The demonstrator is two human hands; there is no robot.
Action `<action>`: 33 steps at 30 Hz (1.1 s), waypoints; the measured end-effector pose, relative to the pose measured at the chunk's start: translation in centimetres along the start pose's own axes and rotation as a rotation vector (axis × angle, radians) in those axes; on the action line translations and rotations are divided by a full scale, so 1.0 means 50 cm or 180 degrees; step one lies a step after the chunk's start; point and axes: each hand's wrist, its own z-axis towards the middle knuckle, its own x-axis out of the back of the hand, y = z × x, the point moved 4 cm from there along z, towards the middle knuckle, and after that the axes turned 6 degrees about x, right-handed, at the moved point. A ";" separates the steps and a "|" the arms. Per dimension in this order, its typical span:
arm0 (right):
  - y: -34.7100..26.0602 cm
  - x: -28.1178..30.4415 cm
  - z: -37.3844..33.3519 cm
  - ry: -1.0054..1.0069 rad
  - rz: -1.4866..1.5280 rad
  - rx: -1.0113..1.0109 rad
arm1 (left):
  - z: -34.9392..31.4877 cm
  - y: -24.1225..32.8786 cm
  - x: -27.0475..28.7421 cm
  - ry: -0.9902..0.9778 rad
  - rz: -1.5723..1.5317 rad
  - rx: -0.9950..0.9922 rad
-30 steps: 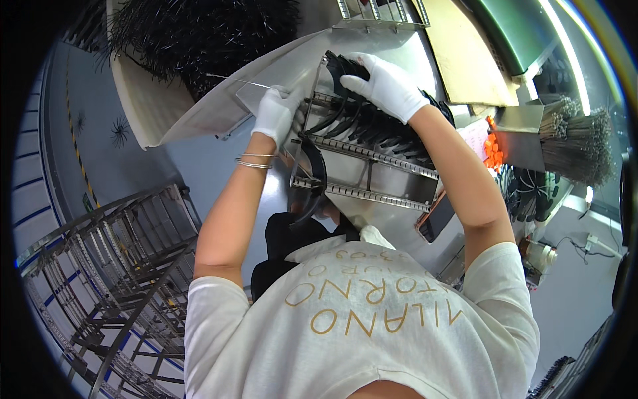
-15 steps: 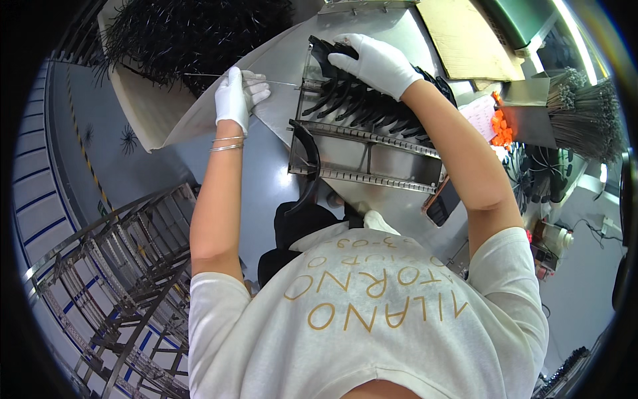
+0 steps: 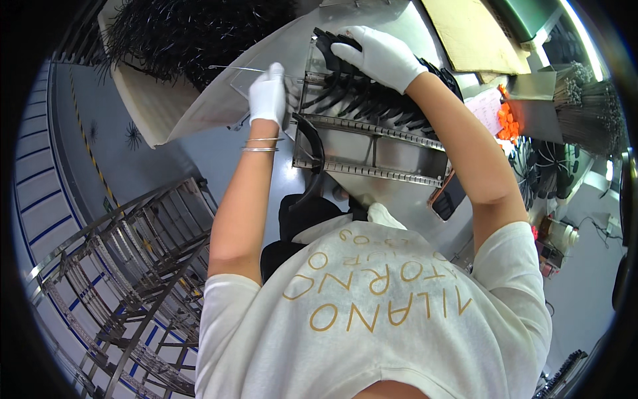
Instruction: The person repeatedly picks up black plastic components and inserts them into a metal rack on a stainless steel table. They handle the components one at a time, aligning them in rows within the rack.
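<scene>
My left hand (image 3: 268, 98), in a white glove, is closed on a thin metal rod (image 3: 234, 68). The rod lies roughly crosswise, its far end sticking out left of my fingers and its other end toward the rack. My right hand (image 3: 385, 58), also gloved, grips the tops of black curved strips (image 3: 344, 86) at the far left of the row, thumb on the near side. Several such strips stand side by side in a slotted metal rack (image 3: 372, 125). A single black curved strip (image 3: 312, 143) hangs over the rack's near left corner, apart from both hands.
A large heap of black bristly pieces (image 3: 199, 33) fills a pale bin (image 3: 143, 123) at far left. Cardboard (image 3: 472, 40), orange pieces (image 3: 508, 123), a phone (image 3: 446, 199) and bundled thin rods (image 3: 588, 100) lie to the right. Metal frames (image 3: 133, 286) stand at lower left.
My left hand has moved right with the rod, coming close to the rack's left end. The right hand stays on the strips, shifting only slightly.
</scene>
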 end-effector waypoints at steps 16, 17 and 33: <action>0.164 0.123 -0.193 -0.0345 -0.0267 -0.0571 | -0.019 -0.005 0.001 -0.0922 0.0216 0.0814; 0.177 0.127 -0.197 -0.0396 -0.0069 -0.0673 | -0.020 0.005 0.025 -0.0672 -0.0131 0.0689; 0.171 0.124 -0.315 0.1613 0.0177 -0.0876 | -0.128 0.026 -0.056 -0.0170 0.3344 -0.1846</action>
